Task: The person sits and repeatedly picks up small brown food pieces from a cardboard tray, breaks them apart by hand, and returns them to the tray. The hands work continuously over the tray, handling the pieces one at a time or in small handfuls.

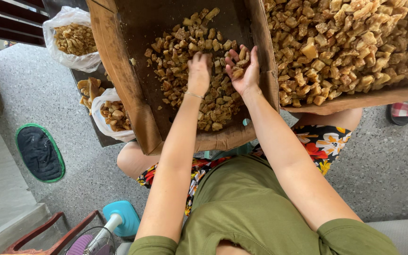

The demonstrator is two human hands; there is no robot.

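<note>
Your two hands reach into the cardboard box (133,71) on your lap, the left hand (198,71) resting on the chunks (213,104), the right hand (244,71) just beside it, cupping a few. To the right sits a fuller box (355,101), its edge touching the first. Left of the box lie two plastic bags (69,38) of pieces, one behind the other. A mat (39,152) lies on the floor further left, a fan (114,226) nearer you.

Floor (383,165): speckled grey terrazzo, evenly lit by daylight, no hard shadows. Pale concrete step (1,189) along the left edge. Dark oval mat with green trim (39,152) on the floor beside the step. Bottom left corner: reddish wooden chair frame (48,236), small fan on a blue base (114,224). Dark slats (5,19) top left.
</note>
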